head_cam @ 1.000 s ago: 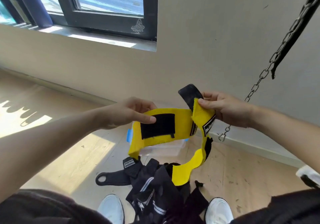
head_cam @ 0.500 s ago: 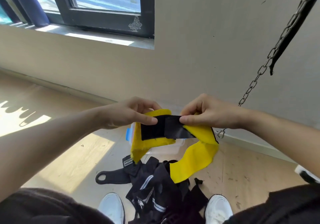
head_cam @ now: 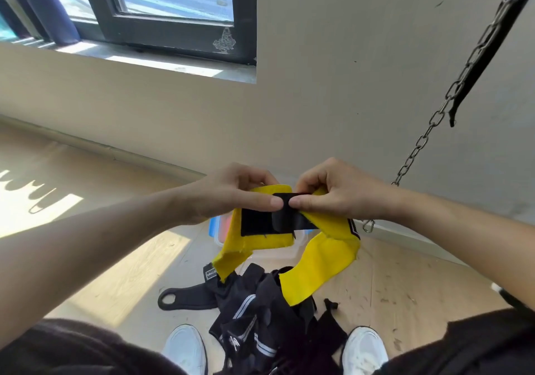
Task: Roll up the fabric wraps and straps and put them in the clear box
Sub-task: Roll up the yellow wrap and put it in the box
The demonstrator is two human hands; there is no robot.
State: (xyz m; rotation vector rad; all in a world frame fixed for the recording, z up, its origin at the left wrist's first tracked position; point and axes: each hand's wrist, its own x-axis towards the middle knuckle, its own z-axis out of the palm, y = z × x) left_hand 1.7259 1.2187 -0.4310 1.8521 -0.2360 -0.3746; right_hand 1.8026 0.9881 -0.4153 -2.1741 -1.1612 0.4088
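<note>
Head view: two hands, left (head_cam: 231, 192) and right (head_cam: 338, 189), pinch one yellow wrap (head_cam: 324, 261).

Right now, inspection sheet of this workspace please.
Surface: light wooden floor, scuffed on the right, sun patch on the left.
Job's things: yellow fabric wrap with black fastener patches, held up in the air; clear plastic box with a blue latch, mostly hidden behind the wrap; pile of black straps on the floor between two white shoes.
Clutter: nothing seen.
Grippers: left hand and right hand both pinch the wrap at a black patch, thumbs nearly meeting.
Cables: steel chain hanging on the right, clip at its lower end.
Surroundings: beige wall, dark-framed window upper left.
</note>
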